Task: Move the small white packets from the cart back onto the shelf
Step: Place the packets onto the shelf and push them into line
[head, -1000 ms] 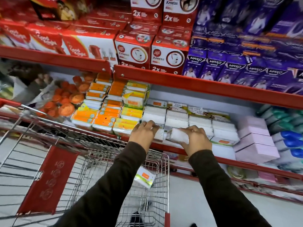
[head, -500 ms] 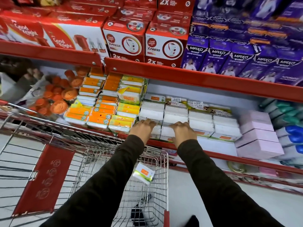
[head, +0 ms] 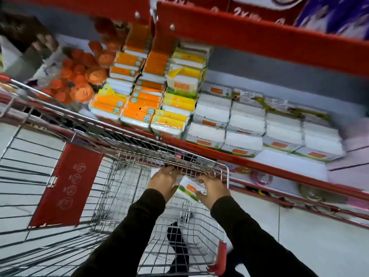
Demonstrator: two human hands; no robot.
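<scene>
Packet (head: 189, 188), small and white with an orange label and a green edge, sits low in the wire cart (head: 123, 176), at about 6 o'clock in my view, and both hands are down on it. My right hand (head: 212, 189) has its fingers curled round the packet's right end, holding it. My left hand (head: 164, 181) lies flat against the packet's left side with the fingers stretched toward the cart's front rim; whether it grips or only touches, I cannot tell. Both sleeves (head: 137, 222) are dark and run back toward 6 o'clock.

Up at 1 o'clock from the hands, the shelf (head: 239, 158) carries rows of the same white packets (head: 243, 124), stacked in tiers behind its red front lip. At 11 o'clock from those lie orange and yellow packs (head: 139, 104), and farther toward 10 o'clock a heap of round orange items (head: 79, 80) in clear wrap. The cart's red panel (head: 65, 184) stands at 9 o'clock from my hands. A red upper shelf edge (head: 249, 35) crosses at 12 o'clock. The whole view is blurred.
</scene>
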